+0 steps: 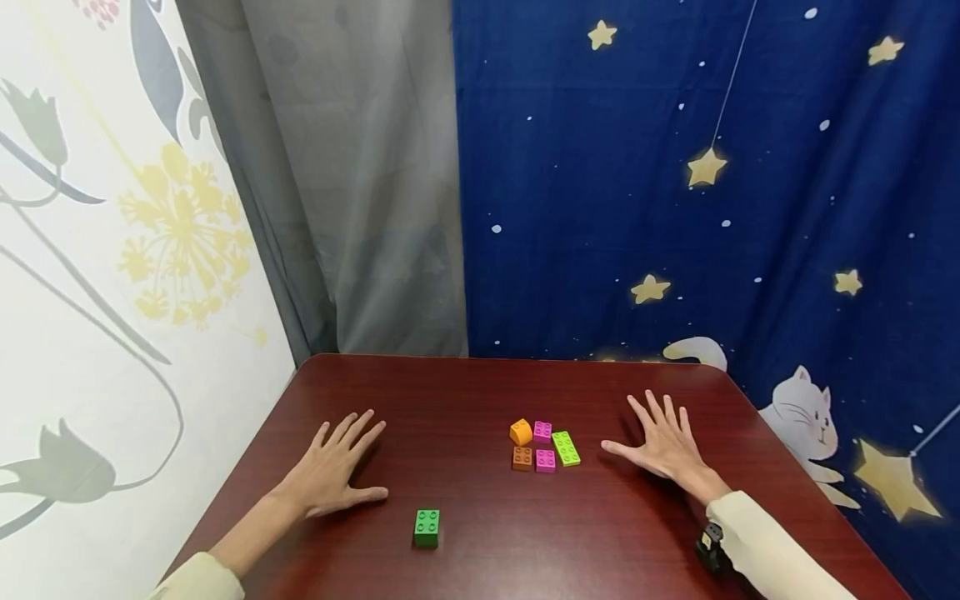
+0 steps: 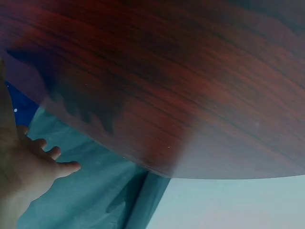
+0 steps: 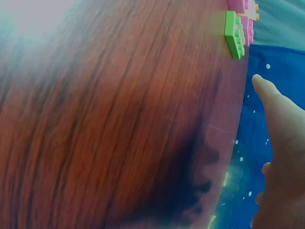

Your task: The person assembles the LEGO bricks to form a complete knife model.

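1. Left hand (image 1: 333, 471) and right hand (image 1: 663, 443): each grip is spread wide and holds nothing; a light fingertip pinch should suit bricks this small.
2. Green brick (image 1: 427, 528): on the tabletop (image 1: 480, 400), at the left hand's four o'clock; best pinched by its sides, clear of the studs.
3. Lime brick (image 1: 566, 448): at the right hand's nine o'clock; lift straight up, sparing the neighbouring magenta brick (image 1: 545, 461).

No text, label, brand, number or sign can be read.
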### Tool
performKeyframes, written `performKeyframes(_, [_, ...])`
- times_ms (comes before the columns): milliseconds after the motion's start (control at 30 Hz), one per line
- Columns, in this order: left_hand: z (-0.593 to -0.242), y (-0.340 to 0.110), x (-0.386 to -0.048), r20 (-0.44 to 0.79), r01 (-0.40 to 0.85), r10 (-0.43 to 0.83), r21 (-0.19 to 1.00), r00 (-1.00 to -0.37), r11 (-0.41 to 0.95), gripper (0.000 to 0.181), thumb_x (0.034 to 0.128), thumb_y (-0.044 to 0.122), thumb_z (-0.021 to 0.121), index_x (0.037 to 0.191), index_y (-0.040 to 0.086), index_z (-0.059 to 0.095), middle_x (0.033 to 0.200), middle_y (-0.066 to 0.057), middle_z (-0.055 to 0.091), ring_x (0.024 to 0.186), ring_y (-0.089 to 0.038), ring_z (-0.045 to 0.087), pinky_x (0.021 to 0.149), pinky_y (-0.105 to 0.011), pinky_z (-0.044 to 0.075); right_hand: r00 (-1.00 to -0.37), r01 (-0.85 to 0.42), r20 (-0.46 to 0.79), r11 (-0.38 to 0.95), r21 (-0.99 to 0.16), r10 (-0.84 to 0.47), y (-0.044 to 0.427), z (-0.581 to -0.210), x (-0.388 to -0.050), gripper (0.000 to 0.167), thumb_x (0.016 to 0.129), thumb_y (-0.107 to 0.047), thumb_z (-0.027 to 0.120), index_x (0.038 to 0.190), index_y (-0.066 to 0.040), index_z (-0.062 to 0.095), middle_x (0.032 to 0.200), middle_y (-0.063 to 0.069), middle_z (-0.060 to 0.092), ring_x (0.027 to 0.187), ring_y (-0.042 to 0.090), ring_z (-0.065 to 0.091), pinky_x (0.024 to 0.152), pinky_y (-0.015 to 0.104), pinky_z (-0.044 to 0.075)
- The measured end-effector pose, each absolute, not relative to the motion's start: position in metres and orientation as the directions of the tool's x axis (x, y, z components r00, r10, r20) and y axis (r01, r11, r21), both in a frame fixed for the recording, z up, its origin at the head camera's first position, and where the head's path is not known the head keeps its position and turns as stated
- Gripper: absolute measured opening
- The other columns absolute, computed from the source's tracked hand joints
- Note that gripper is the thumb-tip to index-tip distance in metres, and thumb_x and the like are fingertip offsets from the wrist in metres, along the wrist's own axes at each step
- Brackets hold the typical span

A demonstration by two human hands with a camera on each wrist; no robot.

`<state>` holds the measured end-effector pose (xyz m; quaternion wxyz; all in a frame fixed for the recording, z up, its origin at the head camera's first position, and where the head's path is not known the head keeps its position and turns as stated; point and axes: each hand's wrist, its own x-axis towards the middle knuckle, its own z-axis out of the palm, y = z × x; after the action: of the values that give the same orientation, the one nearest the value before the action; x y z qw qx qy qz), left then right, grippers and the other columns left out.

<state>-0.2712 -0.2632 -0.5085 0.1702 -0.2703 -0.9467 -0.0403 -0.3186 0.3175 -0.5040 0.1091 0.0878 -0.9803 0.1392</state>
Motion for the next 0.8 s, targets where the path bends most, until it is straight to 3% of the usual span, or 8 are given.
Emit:
performKeyframes(533, [-0.500,-0.239,-0.243,0.265,0.638,0.605,0.054,-0.751,0.768,0.100,0.0838,0.072,0.072,0.161,0.017,0.040,0.165,-0.009,0.037,0.145,-0.042,0.041,0.111,-0.068,0.034,-0.951,-0.264,0.233,0.926,-0.271,-0.203,0.291,-0.505,-0.318,0.111,0.079,-0.076,0.072,0.159,-0.007,0.040,0.166,0.029,0.024,0.152,0.057,0.012,0.120,0.069,0.005])
performKeyframes(800, [-0.500,-0.228,-0.236,0.226,0.682,0.644,0.194,-0.731,0.706,0.102,0.0809,0.074,0.074,0.158,0.015,0.044,0.162,-0.011,0.042,0.145,-0.042,0.041,0.111,-0.066,0.036,-0.940,-0.300,0.249,0.915,-0.269,-0.234,0.278,-0.507,-0.316,0.107,0.079,-0.073,0.074,0.158,-0.007,0.043,0.163,0.029,0.030,0.150,0.057,0.018,0.121,0.068,0.012])
